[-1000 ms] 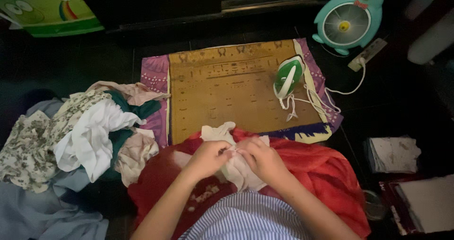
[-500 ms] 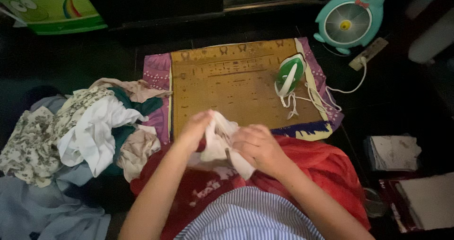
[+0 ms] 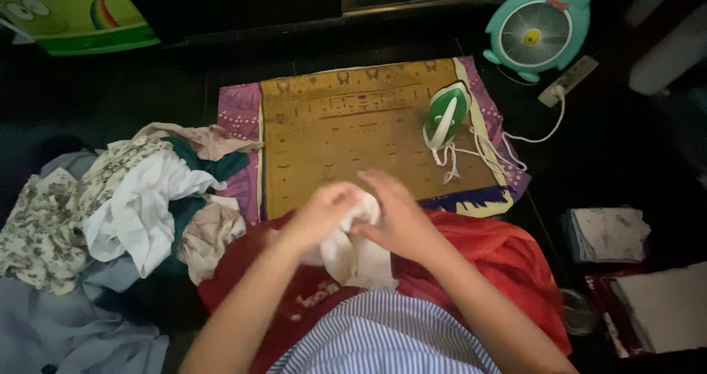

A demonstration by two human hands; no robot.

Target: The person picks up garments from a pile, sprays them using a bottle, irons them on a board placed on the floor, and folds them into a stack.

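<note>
Lower centre of frame: left hand [image 3: 322, 213] and right hand [image 3: 395, 215] meet over a small white cloth [image 3: 353, 250]. Both grips are closed on it, the left fist bunched round the top of the cloth, the right hand's fingers wrapped over from the other side. The rest of the cloth hangs down between the wrists onto a red garment [image 3: 501, 260] across the lap. Likely held high and close together so the loose fabric can be gathered or turned; that is a judgement only.

Pose: both forearms rise from the bottom edge and converge, wrists slightly bent inward, knuckles toward the camera. Hands blurred, so finger detail is uncertain.

Above the hands, mid frame: brown patterned mat [image 3: 361, 134] laid flat on the floor over a purple cloth, probably as a pressing surface. Green and white iron [image 3: 445, 116] stands at its right edge, cord trailing right toward a power strip [image 3: 567, 81].

Left of frame: heap of mixed clothes [image 3: 125, 204]. Upper right: teal penguin-shaped fan [image 3: 537, 26].
</note>
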